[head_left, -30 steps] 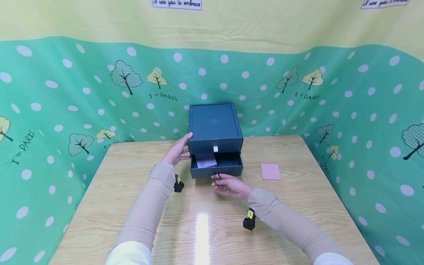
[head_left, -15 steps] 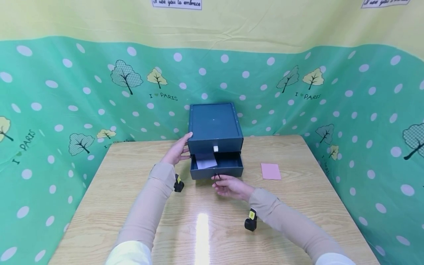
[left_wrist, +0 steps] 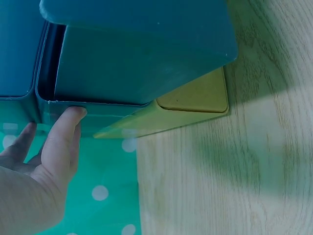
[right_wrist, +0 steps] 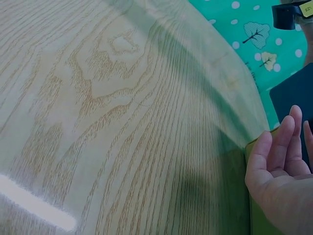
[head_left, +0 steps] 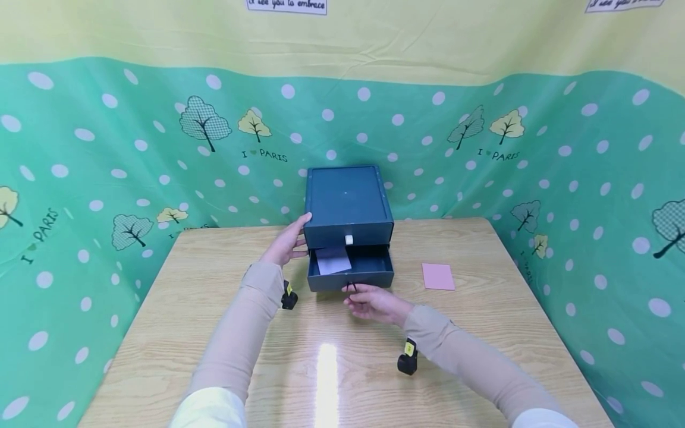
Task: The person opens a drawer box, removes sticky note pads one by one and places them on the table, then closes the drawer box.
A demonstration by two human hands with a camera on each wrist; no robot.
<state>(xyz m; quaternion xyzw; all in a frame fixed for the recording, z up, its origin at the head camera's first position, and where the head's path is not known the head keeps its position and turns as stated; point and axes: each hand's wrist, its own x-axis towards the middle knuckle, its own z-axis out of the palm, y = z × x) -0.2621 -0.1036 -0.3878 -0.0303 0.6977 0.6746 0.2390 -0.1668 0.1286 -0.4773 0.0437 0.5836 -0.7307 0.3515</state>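
Note:
A dark blue drawer box [head_left: 348, 196] stands at the back of the table. Its lower drawer [head_left: 374, 279] is part-way out, with a pale purple paper [head_left: 333, 261] at the left inside. My left hand [head_left: 283, 245] rests against the box's left side, fingers extended; in the left wrist view the thumb [left_wrist: 61, 134] presses near the side edge. My right hand [head_left: 377, 302] pinches the thin black cord pull [head_left: 350, 286] on the drawer's front between thumb and forefinger. The other fingers curl loosely below. In the right wrist view the pinch itself is hard to see.
A pink square paper [head_left: 437, 277] lies on the wooden table [head_left: 481, 285], right of the box. Beneath the blue drawer shows a yellow section [left_wrist: 195, 95]. The upper drawer has a white knob [head_left: 349, 240]. A dotted green curtain [head_left: 428, 131] hangs behind and at both sides.
The lower drawer has slid slightly further out toward me, and my right hand has moved with it, a little nearer and to the right. My left hand stays at the box's side.

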